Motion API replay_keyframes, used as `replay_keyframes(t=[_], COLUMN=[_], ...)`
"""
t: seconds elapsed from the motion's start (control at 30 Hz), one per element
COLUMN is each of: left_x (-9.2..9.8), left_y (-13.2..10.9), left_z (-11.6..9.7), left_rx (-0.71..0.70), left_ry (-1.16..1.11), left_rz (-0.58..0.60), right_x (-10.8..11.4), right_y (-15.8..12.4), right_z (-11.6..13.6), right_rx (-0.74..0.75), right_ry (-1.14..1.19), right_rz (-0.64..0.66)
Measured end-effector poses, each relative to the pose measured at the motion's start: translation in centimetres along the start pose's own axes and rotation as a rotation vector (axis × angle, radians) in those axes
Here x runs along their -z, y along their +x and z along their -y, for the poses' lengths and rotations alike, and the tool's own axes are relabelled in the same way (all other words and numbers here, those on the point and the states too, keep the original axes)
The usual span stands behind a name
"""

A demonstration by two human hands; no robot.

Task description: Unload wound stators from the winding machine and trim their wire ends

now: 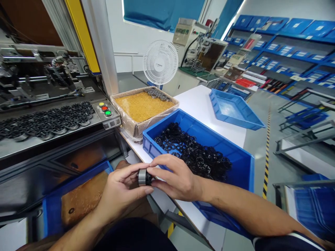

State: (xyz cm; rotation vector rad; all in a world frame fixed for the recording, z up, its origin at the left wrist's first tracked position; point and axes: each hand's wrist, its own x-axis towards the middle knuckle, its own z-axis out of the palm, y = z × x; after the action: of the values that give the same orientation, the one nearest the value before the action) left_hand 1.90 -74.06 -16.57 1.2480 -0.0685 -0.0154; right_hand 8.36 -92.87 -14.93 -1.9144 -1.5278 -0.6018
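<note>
My left hand (pixel 120 190) and my right hand (pixel 174 177) meet in front of me, both pinching one small part (pixel 143 177): a grey metal ring with a black plastic piece against it. The left fingers grip the metal side, the right fingers the black side. Just behind the hands, a blue bin (pixel 243 164) on the white table holds a heap of black plastic rings (pixel 192 151). The hands hover over the bin's near corner and the table edge.
A cardboard box (pixel 136 125) with a yellow-brown sheet and several metal rings stands behind the bin. A machine shelf at left carries rows of assembled rings (pixel 49 123) beside coloured buttons (pixel 105 108). An empty blue tray (pixel 234 109), a fan (pixel 160 62) and a low blue bin (pixel 52 209).
</note>
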Motion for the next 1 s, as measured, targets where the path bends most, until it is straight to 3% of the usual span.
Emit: replay_keyframes(t=[0.3,1.0], left_x=[-0.05,0.33], left_y=[0.04,-0.3], left_z=[-0.35,-0.48], left_rx=[-0.029,0.064], left_ry=[-0.025,-0.042], left_rz=[0.011,0.123], right_x=[0.03,0.52], right_y=[-0.04,0.01], right_z=[0.04,0.12], right_rx=[-0.002,0.085], right_ry=[-0.002,-0.073], right_rz=[-0.002,0.019])
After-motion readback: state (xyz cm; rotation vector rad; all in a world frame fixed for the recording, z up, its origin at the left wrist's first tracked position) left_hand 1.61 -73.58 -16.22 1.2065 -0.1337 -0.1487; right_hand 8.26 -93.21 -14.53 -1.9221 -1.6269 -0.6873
